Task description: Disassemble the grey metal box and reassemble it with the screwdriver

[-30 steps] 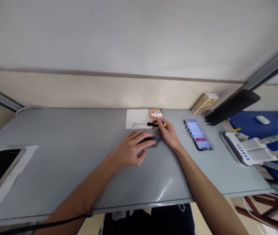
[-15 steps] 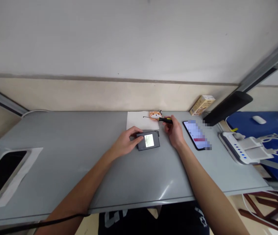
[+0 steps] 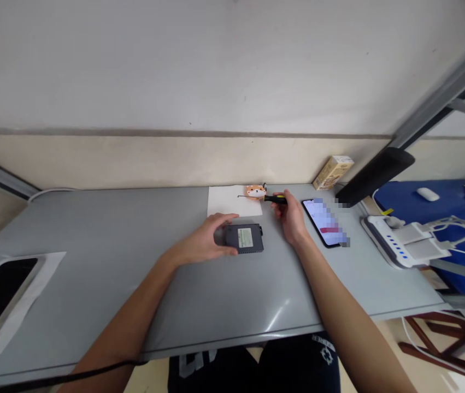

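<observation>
A flat black box (image 3: 252,238) with a pale label lies on the grey table, tilted little if at all. My left hand (image 3: 210,238) spans its left end, thumb along the near edge and fingers at the far edge. The index finger stretches past the far edge. In my right hand (image 3: 289,215) is a thin screwdriver (image 3: 275,200) with a black and yellow handle, its shaft pointing left. Below the shaft lies a white sheet of paper (image 3: 226,202). An orange-and-white dog-face item (image 3: 255,190) rests just behind the screwdriver.
To the right lie a phone with its screen lit (image 3: 324,224), a small carton (image 3: 333,172) and a black cylinder (image 3: 375,174). A white power strip (image 3: 396,243) with plugs and cables sits at the right edge. A dark-screened device (image 3: 0,297) lies far left.
My left thumb has moved from the box's top face to its near edge, and the hand has spread wider. The box now lies flatter. My right hand still holds the screwdriver.
</observation>
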A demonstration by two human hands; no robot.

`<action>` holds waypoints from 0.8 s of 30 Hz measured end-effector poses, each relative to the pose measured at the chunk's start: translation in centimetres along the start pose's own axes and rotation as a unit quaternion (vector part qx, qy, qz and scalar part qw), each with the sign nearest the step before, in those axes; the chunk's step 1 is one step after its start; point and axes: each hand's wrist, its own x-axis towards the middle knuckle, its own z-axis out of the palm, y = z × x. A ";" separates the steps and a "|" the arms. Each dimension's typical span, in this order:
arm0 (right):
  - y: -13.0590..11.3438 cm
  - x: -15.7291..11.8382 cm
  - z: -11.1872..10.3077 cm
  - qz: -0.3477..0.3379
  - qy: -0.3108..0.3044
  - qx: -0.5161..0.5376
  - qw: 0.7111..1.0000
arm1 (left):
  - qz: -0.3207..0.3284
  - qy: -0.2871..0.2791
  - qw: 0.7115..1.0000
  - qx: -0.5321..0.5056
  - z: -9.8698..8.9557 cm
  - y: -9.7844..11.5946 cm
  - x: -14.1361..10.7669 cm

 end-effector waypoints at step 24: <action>-0.3 0.2 -0.6 0.007 0.005 0.019 1.000 | -0.068 0.007 0.998 -0.012 -1.2 1.2 0.1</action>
